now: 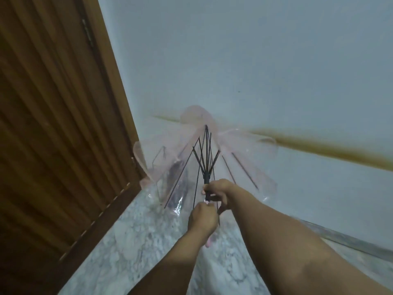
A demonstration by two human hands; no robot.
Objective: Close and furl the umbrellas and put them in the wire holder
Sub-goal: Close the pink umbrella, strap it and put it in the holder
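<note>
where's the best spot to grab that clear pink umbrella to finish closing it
Judging by its pose, grip the clear pink umbrella by its black shaft, from the near handle end. The ribs fan away toward the pale wall, so only there is bare. The right hand and left hand already hold there.

A tall brown wooden door [53, 124] with vertical grain is standing at the left, its frame running down to a pale grey-and-white marbled stone floor [131, 237]. A plain pale blue-grey painted wall [255, 60] is filling the rest of the view, with a blurred ochre-brown stripe [319, 145] slanting across it. Soft, dim light is falling evenly.
</note>
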